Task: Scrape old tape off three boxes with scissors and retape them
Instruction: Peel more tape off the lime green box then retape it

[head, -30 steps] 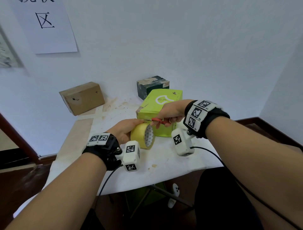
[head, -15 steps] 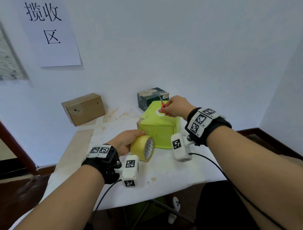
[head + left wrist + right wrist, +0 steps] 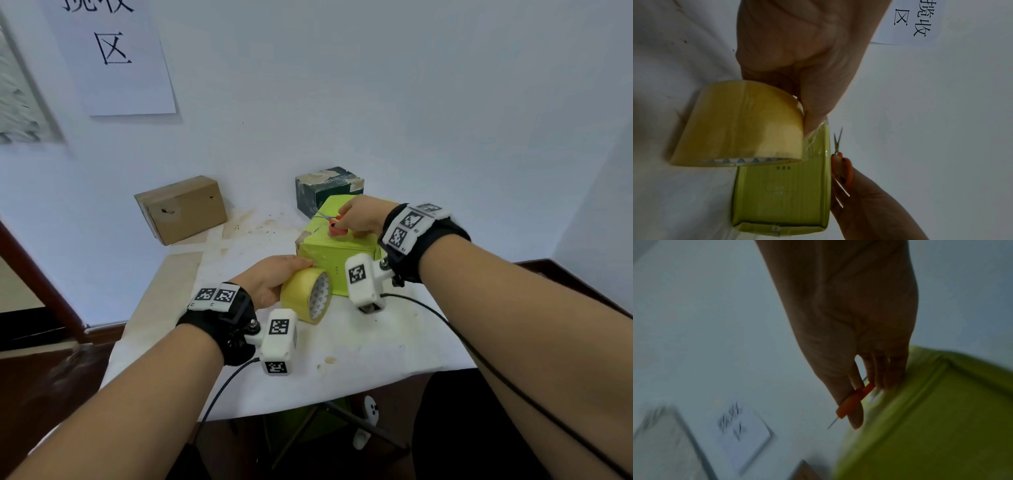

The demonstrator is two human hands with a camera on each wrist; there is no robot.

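A lime-green box stands mid-table, also in the left wrist view and right wrist view. My left hand holds a yellow tape roll on edge against the box's near face; the roll fills the left wrist view. My right hand rests on the box top and grips small orange-handled scissors, blades slightly apart and pointing left. The scissors show in both wrist views. A brown cardboard box and a dark camouflage box stand at the back.
The white table has stains near the back and a near edge by my arms. A wall with a paper sign runs close behind the boxes. Cables hang from both wrist cameras. A dark wooden ledge is at right.
My right hand lifted the scissors from the box's near edge onto its top, then shifted them slightly left. The left hand kept the tape roll by the box front.
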